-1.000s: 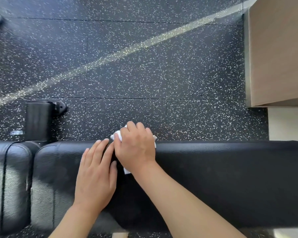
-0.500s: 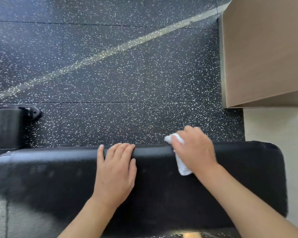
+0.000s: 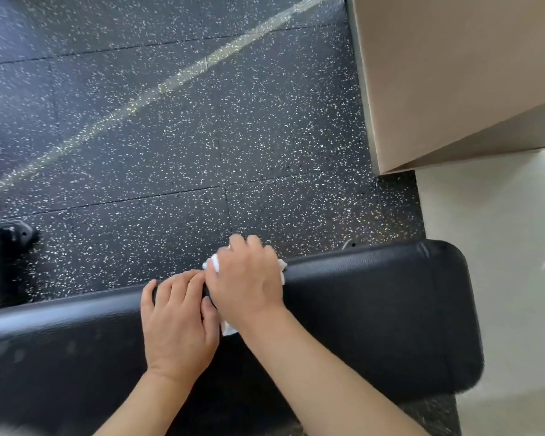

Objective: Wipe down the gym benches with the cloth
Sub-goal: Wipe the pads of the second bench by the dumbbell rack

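A black padded gym bench (image 3: 375,313) runs across the lower part of the head view, its rounded end at the right. My right hand (image 3: 247,283) is closed over a white cloth (image 3: 215,263) and presses it on the bench's far edge; only small bits of cloth show past the fingers and under the wrist. My left hand (image 3: 178,325) lies flat on the pad right beside it, fingers spread over the far edge and touching the right hand.
Black speckled rubber floor (image 3: 170,152) lies beyond the bench, crossed by a pale diagonal stripe. A tan wooden box or cabinet (image 3: 453,73) stands at the upper right, a pale floor (image 3: 501,247) below it. A black bench foot (image 3: 4,262) sits at the left edge.
My right hand slid the cloth back left along the bench's far edge until it met my left hand. The view shifted and tilted a little.
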Tool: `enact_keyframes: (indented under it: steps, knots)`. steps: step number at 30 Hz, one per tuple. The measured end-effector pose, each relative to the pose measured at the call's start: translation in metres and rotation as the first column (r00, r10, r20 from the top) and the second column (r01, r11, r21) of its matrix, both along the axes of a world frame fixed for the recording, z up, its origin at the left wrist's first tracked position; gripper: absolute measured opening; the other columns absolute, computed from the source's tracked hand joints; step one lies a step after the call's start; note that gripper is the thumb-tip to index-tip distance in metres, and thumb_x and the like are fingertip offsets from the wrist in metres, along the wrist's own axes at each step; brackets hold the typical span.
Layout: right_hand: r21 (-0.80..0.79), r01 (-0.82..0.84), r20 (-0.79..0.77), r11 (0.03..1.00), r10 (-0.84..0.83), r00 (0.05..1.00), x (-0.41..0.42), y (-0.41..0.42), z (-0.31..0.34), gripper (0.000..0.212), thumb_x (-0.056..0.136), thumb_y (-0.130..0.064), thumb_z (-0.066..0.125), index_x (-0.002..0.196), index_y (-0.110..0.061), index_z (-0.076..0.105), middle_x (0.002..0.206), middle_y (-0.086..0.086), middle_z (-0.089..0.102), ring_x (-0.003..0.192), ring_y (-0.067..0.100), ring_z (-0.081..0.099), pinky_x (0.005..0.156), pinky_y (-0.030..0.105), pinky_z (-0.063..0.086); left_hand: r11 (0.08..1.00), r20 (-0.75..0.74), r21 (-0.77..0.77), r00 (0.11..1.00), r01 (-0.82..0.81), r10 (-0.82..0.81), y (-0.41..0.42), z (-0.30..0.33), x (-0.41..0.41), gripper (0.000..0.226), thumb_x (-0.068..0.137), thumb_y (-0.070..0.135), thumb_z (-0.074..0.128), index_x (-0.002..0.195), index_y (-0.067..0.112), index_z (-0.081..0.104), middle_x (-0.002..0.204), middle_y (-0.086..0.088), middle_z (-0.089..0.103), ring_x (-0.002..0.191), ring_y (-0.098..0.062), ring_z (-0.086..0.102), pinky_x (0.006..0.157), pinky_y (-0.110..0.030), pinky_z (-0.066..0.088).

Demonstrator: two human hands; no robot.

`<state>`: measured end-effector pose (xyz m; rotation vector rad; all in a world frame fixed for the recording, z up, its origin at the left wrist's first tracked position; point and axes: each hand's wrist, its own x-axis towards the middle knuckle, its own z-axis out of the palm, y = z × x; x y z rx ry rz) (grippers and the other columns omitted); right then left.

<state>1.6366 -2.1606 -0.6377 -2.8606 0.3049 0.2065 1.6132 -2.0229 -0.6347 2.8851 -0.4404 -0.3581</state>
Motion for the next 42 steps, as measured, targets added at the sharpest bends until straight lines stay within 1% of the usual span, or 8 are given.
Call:
enact_keyframes:
  steps: [6, 9, 12, 14, 21, 29, 37, 42]
  knots:
    - [0.108, -0.049, 0.081, 0.993, 0.040, 0.996, -0.017, -0.060, -0.007, 0.036, 0.092, -0.044, 0.054, 0.069, -0.018, 0.065, 0.077, 0.002, 0.058, 0.072, 0.028, 0.056, 0.058, 0.037, 0.043, 1.000, 0.040, 0.012, 0.999, 0.010, -0.010, -0.002, 0.000, 0.000, 0.047, 0.093, 0.027, 0.039, 0.128, 0.013, 0.068, 0.126, -0.005, 0.069, 0.116, -0.032, 0.062, 0.116, -0.058, 0.034]
    - [0.031, 0.011, 0.082, 0.999, -0.014, 0.997, -0.037, -0.134, -0.012, 0.038, 0.094, -0.041, 0.048, 0.066, -0.018, 0.060, 0.073, 0.000, 0.052, 0.067, 0.026, 0.048, 0.055, 0.035, 0.038, 1.000, 0.045, 0.014, 0.999, -0.006, 0.006, -0.003, 0.001, -0.001, 0.047, 0.094, 0.027, 0.040, 0.128, 0.013, 0.068, 0.125, -0.006, 0.069, 0.115, -0.033, 0.062, 0.116, -0.059, 0.034]
    - [-0.068, -0.013, -0.050, 0.998, 0.010, 0.999, -0.046, -0.168, -0.014, 0.053, 0.102, -0.040, 0.021, 0.073, -0.018, 0.059, 0.076, -0.003, 0.046, 0.073, 0.022, 0.039, 0.061, 0.036, 0.036, 1.000, 0.034, 0.002, 0.999, -0.003, 0.002, -0.004, 0.001, 0.000, 0.046, 0.094, 0.028, 0.040, 0.128, 0.013, 0.068, 0.125, -0.004, 0.068, 0.116, -0.032, 0.062, 0.118, -0.057, 0.032]
    - [-0.051, 0.107, 0.039, 0.993, -0.105, 0.994, -0.045, -0.159, -0.012, 0.041, 0.098, -0.038, 0.040, 0.065, -0.017, 0.056, 0.071, -0.002, 0.047, 0.070, 0.023, 0.041, 0.057, 0.036, 0.038, 1.000, 0.022, -0.013, 1.000, 0.005, -0.005, -0.004, 0.000, 0.001, 0.046, 0.095, 0.028, 0.041, 0.129, 0.014, 0.068, 0.125, -0.003, 0.068, 0.118, -0.030, 0.061, 0.118, -0.057, 0.031]
    - [-0.019, 0.051, 0.080, 0.999, -0.049, 0.996, -0.013, -0.030, -0.011, 0.033, 0.094, -0.035, 0.056, 0.065, -0.018, 0.057, 0.072, -0.002, 0.049, 0.068, 0.022, 0.042, 0.056, 0.036, 0.034, 0.991, -0.035, -0.110, 0.996, 0.075, -0.079, 0.025, -0.004, 0.005, 0.047, 0.102, 0.034, 0.043, 0.137, 0.010, 0.063, 0.133, -0.005, 0.066, 0.126, -0.030, 0.059, 0.120, -0.053, 0.034]
    - [0.064, -0.018, 0.099, 0.998, 0.011, 0.995, 0.034, 0.153, -0.010, 0.036, 0.095, -0.039, 0.051, 0.066, -0.018, 0.058, 0.073, 0.000, 0.052, 0.068, 0.027, 0.049, 0.057, 0.039, 0.041, 0.992, -0.046, -0.068, 0.993, 0.110, -0.113, 0.190, 0.000, 0.038, 0.049, 0.103, 0.030, 0.041, 0.145, 0.011, 0.058, 0.140, -0.005, 0.059, 0.131, -0.030, 0.055, 0.125, -0.049, 0.029]
    - [0.090, -0.075, 0.028, 0.993, 0.073, 0.997, 0.074, 0.296, -0.009, 0.040, 0.096, -0.043, 0.044, 0.069, -0.019, 0.061, 0.076, -0.001, 0.055, 0.071, 0.026, 0.052, 0.063, 0.036, 0.029, 0.999, -0.020, 0.022, 0.999, -0.047, 0.047, 0.335, 0.001, 0.062, 0.056, 0.103, 0.035, 0.041, 0.151, 0.010, 0.053, 0.150, -0.009, 0.055, 0.142, -0.035, 0.050, 0.121, -0.060, 0.031]
    - [0.146, -0.140, 0.009, 0.979, 0.140, 0.990, 0.103, 0.387, -0.006, 0.033, 0.095, -0.038, 0.054, 0.072, -0.018, 0.066, 0.080, 0.000, 0.059, 0.075, 0.026, 0.055, 0.065, 0.038, 0.037, 0.988, -0.043, -0.025, 0.987, -0.154, 0.153, 0.389, 0.001, 0.062, 0.057, 0.102, 0.030, 0.038, 0.151, 0.003, 0.049, 0.148, -0.014, 0.055, 0.139, -0.037, 0.050, 0.121, -0.058, 0.033]
